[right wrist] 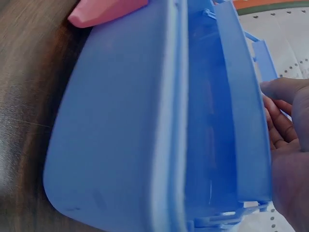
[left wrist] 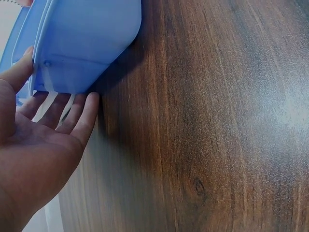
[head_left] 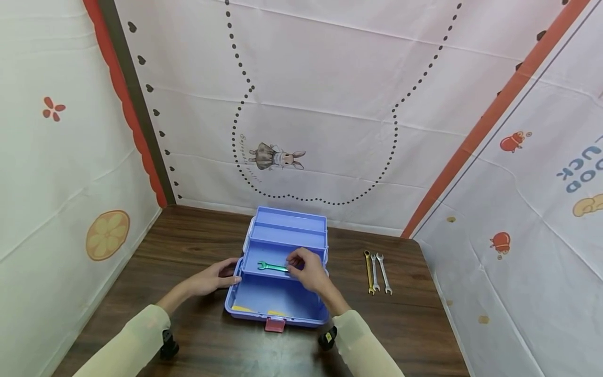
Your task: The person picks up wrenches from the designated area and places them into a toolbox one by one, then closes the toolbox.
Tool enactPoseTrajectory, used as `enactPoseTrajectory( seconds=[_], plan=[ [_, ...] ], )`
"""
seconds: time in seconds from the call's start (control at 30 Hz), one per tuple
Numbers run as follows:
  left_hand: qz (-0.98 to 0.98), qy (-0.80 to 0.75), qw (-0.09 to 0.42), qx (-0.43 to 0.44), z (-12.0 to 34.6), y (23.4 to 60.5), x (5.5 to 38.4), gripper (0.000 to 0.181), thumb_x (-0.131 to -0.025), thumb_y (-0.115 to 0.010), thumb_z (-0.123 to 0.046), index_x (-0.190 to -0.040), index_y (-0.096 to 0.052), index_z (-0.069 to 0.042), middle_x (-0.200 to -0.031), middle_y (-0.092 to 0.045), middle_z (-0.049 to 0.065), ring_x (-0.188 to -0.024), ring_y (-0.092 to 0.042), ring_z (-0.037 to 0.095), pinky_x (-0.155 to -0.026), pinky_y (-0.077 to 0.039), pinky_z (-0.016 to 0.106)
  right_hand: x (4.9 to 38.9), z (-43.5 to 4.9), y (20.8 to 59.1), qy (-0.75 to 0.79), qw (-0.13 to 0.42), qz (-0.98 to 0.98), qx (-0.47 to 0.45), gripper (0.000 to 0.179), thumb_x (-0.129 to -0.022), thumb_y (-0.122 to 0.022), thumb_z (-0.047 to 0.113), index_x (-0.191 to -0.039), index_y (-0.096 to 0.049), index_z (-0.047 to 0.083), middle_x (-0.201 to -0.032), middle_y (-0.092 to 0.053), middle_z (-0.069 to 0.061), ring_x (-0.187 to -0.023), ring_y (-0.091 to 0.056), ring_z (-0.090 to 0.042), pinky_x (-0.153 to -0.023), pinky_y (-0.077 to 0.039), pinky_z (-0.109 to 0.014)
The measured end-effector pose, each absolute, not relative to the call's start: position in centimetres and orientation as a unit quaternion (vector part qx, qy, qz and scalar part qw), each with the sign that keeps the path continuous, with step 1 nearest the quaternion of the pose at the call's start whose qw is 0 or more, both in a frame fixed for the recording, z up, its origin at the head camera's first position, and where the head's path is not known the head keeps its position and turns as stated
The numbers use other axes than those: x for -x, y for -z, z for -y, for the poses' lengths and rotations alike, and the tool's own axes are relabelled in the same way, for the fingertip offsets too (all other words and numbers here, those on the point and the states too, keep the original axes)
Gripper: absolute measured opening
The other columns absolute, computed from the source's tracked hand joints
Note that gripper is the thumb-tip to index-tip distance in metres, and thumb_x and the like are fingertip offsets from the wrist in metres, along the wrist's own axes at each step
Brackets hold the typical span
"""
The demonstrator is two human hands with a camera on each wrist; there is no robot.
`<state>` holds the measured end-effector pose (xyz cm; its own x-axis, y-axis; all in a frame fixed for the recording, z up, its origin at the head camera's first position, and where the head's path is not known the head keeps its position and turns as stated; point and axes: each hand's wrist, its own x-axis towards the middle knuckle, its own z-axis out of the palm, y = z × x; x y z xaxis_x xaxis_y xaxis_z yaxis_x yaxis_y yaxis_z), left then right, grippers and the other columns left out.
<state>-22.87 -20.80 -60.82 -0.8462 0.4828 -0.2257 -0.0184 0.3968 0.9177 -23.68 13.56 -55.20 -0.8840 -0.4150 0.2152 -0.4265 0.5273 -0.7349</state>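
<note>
A dark wood counter [head_left: 188,235] carries a blue toolbox [head_left: 282,293], spread out in front of the person, with a shallow tray [head_left: 273,255] behind its deeper front compartment. The left hand [head_left: 214,277] is at the toolbox's left side, thumb on the rim and the other fingers loosely extended against the outside, with no tool in its grasp. The right hand [head_left: 308,269] is over the right part of the tray, thumb and fingers bent toward each other. Right of the toolbox, well apart from it, lie a gold wrench [head_left: 369,272] and two silver wrenches [head_left: 375,273], their long axes running roughly away from the person; the right hand is nearer to them. The green wrench [head_left: 272,266] is in the tray, its long axis running left to right, reaching leftward from the right hand's fingertips. Its right end meets or passes under them; whether they pinch it cannot be told, since the tray wall hides that spot in the right wrist view.
</note>
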Motion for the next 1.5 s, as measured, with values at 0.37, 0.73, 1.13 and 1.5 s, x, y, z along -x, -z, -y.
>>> enactPoseTrajectory(
  seconds=[0.37, 0.73, 1.13, 1.5],
  plan=[
    [-0.804, -0.526, 0.242, -0.136, 20.7, 60.9, 22.9, 0.077, -0.108, -0.063, -0.041, -0.167, -0.027, -0.007, -0.163, -0.039, 0.026, -0.148, -0.041, 0.046, -0.117, -0.042, 0.061, 23.4, -16.8, 52.7, -0.454, 0.022, 0.849, -0.269, 0.016, -0.095, -0.077, -0.001, -0.110, -0.072, -0.004, -0.099, -0.072, -0.007, -0.088, -0.068, -0.020, -0.080, -0.062, -0.042],
    [-0.704, -0.647, 0.285, -0.071, 20.8, 62.3, 22.9, 0.075, -0.108, -0.063, -0.037, -0.167, -0.027, -0.008, -0.166, -0.033, 0.025, -0.149, -0.039, 0.042, -0.116, -0.044, 0.055, 23.7, -23.0, 50.4, -0.442, 0.074, 0.866, -0.222, 0.020, -0.092, -0.079, -0.003, -0.110, -0.071, -0.003, -0.100, -0.073, -0.015, -0.088, -0.068, -0.022, -0.079, -0.062, -0.038],
    [-0.725, -0.646, 0.232, -0.053, 20.0, 61.4, 23.5, 0.048, -0.112, -0.056, -0.025, -0.154, -0.048, -0.005, -0.152, -0.047, 0.026, -0.131, -0.057, 0.037, -0.097, -0.060, 0.051, 24.9, -29.1, 52.5, -0.457, 0.103, 0.877, -0.107, 0.021, -0.096, -0.079, 0.006, -0.116, -0.072, 0.000, -0.105, -0.072, -0.012, -0.095, -0.065, -0.025, -0.079, -0.054, -0.022],
    [-0.746, -0.618, 0.230, -0.092, 19.8, 61.2, 23.3, 0.048, -0.115, -0.050, -0.026, -0.157, -0.044, -0.005, -0.154, -0.046, 0.028, -0.135, -0.054, 0.041, -0.099, -0.059, 0.052, 25.2, -32.3, 56.5, -0.465, 0.099, 0.880, 0.011, 0.033, -0.098, -0.078, 0.011, -0.126, -0.070, -0.005, -0.113, -0.073, -0.020, -0.099, -0.065, -0.017, -0.080, -0.050, -0.011]
  ],
)
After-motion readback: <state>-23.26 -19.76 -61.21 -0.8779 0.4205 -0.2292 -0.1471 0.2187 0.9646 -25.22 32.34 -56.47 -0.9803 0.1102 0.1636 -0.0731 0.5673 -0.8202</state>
